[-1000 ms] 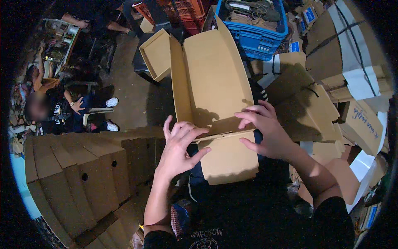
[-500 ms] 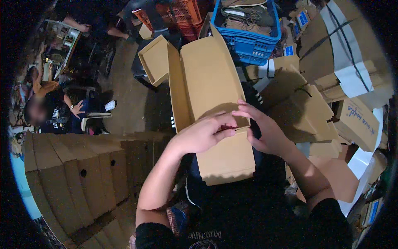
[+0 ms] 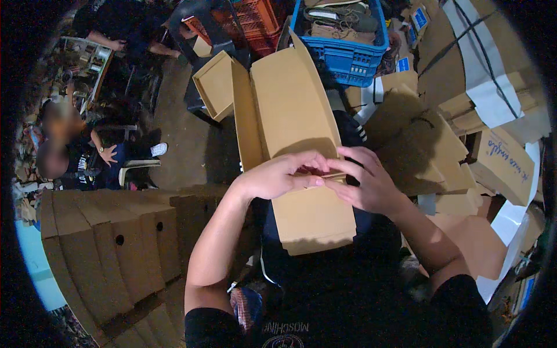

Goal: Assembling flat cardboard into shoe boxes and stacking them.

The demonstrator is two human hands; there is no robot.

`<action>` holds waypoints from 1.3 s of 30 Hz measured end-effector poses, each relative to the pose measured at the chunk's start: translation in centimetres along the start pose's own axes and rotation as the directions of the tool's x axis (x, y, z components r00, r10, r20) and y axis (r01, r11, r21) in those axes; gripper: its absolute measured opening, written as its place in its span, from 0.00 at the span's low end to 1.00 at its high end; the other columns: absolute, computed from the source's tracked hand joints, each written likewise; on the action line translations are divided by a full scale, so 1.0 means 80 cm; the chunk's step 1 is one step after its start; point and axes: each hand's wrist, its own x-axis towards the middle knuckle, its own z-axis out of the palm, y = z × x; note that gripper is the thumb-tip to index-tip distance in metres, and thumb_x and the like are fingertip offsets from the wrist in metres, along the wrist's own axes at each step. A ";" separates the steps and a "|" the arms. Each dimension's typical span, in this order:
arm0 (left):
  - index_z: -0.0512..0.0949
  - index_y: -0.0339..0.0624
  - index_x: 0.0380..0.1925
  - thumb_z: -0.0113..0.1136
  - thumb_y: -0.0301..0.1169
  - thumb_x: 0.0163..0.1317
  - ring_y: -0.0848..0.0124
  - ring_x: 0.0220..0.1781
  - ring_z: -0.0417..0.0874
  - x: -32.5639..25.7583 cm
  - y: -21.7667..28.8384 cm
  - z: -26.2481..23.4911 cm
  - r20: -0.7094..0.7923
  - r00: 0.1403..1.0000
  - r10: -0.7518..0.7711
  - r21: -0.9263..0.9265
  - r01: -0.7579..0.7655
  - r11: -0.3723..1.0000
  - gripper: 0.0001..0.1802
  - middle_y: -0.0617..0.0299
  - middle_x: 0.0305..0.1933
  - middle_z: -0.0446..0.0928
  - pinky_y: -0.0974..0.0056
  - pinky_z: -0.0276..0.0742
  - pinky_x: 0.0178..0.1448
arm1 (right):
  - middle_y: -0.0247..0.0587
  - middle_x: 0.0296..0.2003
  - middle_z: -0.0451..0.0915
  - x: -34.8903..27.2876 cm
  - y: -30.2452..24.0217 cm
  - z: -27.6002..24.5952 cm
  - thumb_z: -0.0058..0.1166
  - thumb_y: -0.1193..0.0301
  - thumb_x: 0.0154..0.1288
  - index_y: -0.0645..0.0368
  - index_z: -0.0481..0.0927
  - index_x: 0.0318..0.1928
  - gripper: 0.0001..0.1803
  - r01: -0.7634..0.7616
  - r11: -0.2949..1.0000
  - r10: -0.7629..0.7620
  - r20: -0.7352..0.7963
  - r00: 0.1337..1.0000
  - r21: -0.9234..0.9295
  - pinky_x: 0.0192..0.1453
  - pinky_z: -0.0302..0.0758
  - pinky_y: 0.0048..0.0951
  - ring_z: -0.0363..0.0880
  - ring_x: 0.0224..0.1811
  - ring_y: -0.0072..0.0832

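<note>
A partly folded brown cardboard box lies across my lap, its two long side walls standing up. Its near end flap hangs down toward me. My left hand is closed on the near end of the box, thumb over the edge and fingers behind it. From the other side my right hand pinches the same end, its fingertips meeting the left hand's at the fold. The inner corner behind the fingers is partly hidden.
A small open box rests on a dark chair ahead. Beyond are a blue crate of shoes and orange crates. Stacked boxes fill the left; flat cardboard lies right. Other people sit and stand far left.
My right hand has shifted left along the near end, bringing its fingers against the left hand's. The box stays in nearly the same place.
</note>
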 end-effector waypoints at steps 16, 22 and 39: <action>0.81 0.37 0.50 0.71 0.36 0.63 0.56 0.57 0.83 -0.117 0.024 0.010 -0.656 0.740 0.149 0.448 0.223 0.866 0.20 0.52 0.50 0.83 0.55 0.76 0.63 | 0.35 0.54 0.82 0.010 0.021 -0.023 0.60 0.71 0.59 0.53 0.79 0.37 0.06 0.036 0.996 -0.051 0.195 0.980 0.081 0.67 0.77 0.43 0.77 0.67 0.40; 0.78 0.45 0.47 0.84 0.37 0.47 0.48 0.60 0.79 -0.138 -0.057 0.090 -0.599 0.588 0.544 0.759 0.200 0.619 0.29 0.53 0.58 0.75 0.46 0.79 0.63 | 0.35 0.55 0.84 0.017 0.026 -0.020 0.64 0.75 0.57 0.53 0.79 0.36 0.07 -0.052 0.981 0.018 0.181 0.983 0.187 0.68 0.75 0.46 0.77 0.69 0.41; 0.82 0.38 0.36 0.72 0.24 0.59 0.50 0.69 0.79 -0.142 -0.038 0.075 -0.676 0.655 0.339 0.443 -0.007 0.897 0.07 0.53 0.56 0.85 0.48 0.77 0.69 | 0.33 0.61 0.82 0.017 0.038 -0.021 0.64 0.77 0.60 0.52 0.78 0.40 0.10 -0.055 0.992 0.018 0.301 0.954 0.116 0.76 0.66 0.49 0.70 0.75 0.41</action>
